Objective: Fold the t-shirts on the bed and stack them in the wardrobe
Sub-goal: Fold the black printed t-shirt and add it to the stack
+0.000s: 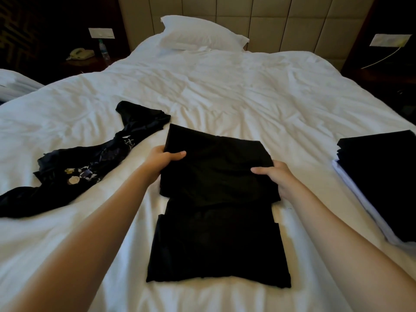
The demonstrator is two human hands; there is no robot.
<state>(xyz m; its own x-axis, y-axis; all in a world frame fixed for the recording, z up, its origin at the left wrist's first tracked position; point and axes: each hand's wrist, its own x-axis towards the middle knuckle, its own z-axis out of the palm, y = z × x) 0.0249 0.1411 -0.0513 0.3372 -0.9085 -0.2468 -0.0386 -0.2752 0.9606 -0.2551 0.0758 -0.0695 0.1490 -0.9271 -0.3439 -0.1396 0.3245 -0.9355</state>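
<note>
A black t-shirt lies lengthwise on the white bed, its far part lifted and doubled over. My left hand grips the folded part's left edge, thumb on top. My right hand grips its right edge the same way. A crumpled dark t-shirt with a pale flower print lies unfolded to the left. At the right edge sits a stack of folded shirts, black on top with white beneath.
A white pillow leans against the padded headboard. On the left nightstand stand a telephone and a water bottle. Another bed's corner shows at far left. No wardrobe is in view.
</note>
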